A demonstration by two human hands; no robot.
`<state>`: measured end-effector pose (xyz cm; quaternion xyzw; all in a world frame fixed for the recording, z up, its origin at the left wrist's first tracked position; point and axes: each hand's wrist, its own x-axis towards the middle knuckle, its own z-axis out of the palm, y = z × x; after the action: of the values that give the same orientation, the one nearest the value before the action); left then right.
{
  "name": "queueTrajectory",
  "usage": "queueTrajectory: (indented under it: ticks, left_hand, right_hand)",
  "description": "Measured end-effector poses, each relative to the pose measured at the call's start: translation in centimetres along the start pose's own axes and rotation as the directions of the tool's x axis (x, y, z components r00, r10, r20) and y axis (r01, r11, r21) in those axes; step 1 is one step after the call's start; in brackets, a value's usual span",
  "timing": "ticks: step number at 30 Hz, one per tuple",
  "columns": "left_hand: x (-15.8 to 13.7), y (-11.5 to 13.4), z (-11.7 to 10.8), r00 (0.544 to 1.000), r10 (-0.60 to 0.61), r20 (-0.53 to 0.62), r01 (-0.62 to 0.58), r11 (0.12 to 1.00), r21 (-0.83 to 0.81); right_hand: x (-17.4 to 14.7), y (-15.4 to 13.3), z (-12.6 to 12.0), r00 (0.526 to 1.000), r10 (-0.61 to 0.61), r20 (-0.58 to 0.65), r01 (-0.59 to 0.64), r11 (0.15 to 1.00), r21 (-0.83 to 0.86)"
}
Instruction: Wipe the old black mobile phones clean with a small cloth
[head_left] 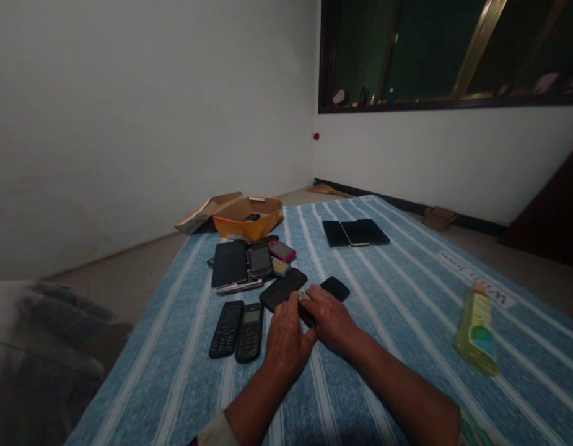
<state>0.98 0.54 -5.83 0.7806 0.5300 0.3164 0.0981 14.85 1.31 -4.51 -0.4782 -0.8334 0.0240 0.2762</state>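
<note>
The left hand [286,337] and the right hand [331,317] were close together, with their fingers bent and closed on a small dark thing [307,317]. It was between the two hands, low in the middle, and it looked like a phone, but the fingers hid most of it. A big black phone [281,290] lay just past the left hand's fingers. A dark phone [337,288] lay flat just behind the right hand.

To the left were two button phones, side by side: a black phone with a dark screen [227,328] and a black phone with a pale screen [249,332]. Past them was a pile, with a flat black tablet [229,263], a grey phone [260,260], a phone with gold keys [280,267] and a pink phone [282,250].

Behind the pile was an open orange box [244,231] with a small black thing [252,217] in it. Three dark flat phones [354,233] lay in a row farther back. A yellow bottle [476,328] was well off to the right. All these were on a blue striped cloth [174,347]. Behind were a white wall [151,111] and a dark window [435,49].
</note>
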Motion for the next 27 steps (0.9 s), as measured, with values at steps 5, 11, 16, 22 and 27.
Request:
queueTrajectory:
  ticks: [5,11,16,22,27]
  left_hand:
    - [-0.1,-0.2,0.0,1.0,0.022,-0.022,-0.022,1.0,0.011]
    - [0.0,0.0,-0.2,1.0,-0.008,0.0,0.008,1.0,0.024]
    - [0.0,0.1,-0.3,1.0,-0.014,0.018,0.014,1.0,0.018]
    - [-0.1,-0.2,0.0,0.999,0.035,-0.031,-0.035,0.999,0.005]
    - [0.0,-0.2,-0.2,0.999,0.037,-0.011,-0.036,0.999,0.017]
  right_hand:
    - [0.8,1.7,-0.2,0.993,0.119,0.014,-0.117,0.99,-0.079]
    - [0.3,4.3,-1.5,0.956,0.292,-0.007,-0.289,0.943,-0.164]
    - [-1.4,3.7,-1.7,0.953,0.3,-0.039,-0.302,0.935,-0.184]
    - [-3.5,2.0,1.1,0.966,0.237,-0.106,-0.254,0.947,-0.197]
    - [-4.0,-0.2,2.0,0.994,0.052,-0.099,-0.07,0.98,-0.186]
